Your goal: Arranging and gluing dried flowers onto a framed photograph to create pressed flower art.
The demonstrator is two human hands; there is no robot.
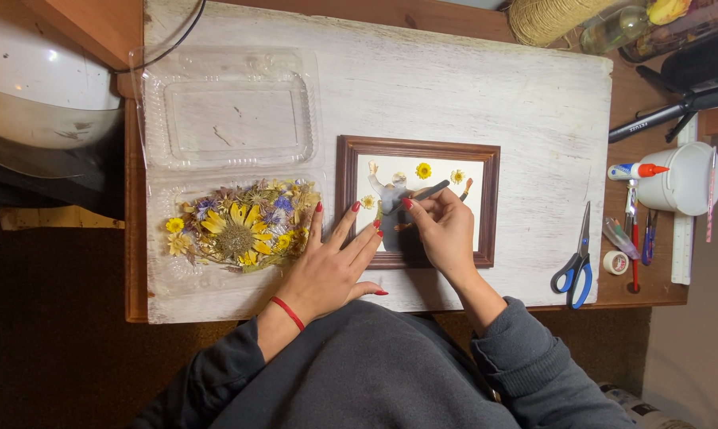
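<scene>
My left hand [331,266] lies flat with fingers spread on the left edge of a brown wooden picture frame [417,148], holding nothing. A red string bracelet circles that wrist. My right hand [445,230] pinches dark tweezers [424,193] whose tip rests on the white picture inside the frame. On that picture sit a small figure and a few pressed yellow flowers [424,170]. To the left, the open clear plastic box [230,119] holds several dried flowers [239,226], among them a large yellow sunflower.
The white-painted board [470,87] lies on a wooden desk. At the right are blue-handled scissors [577,266], a tape roll [615,262], a glue bottle [637,170], a white tub [687,176], pens and a ruler. Twine and a glass bottle stand at the back.
</scene>
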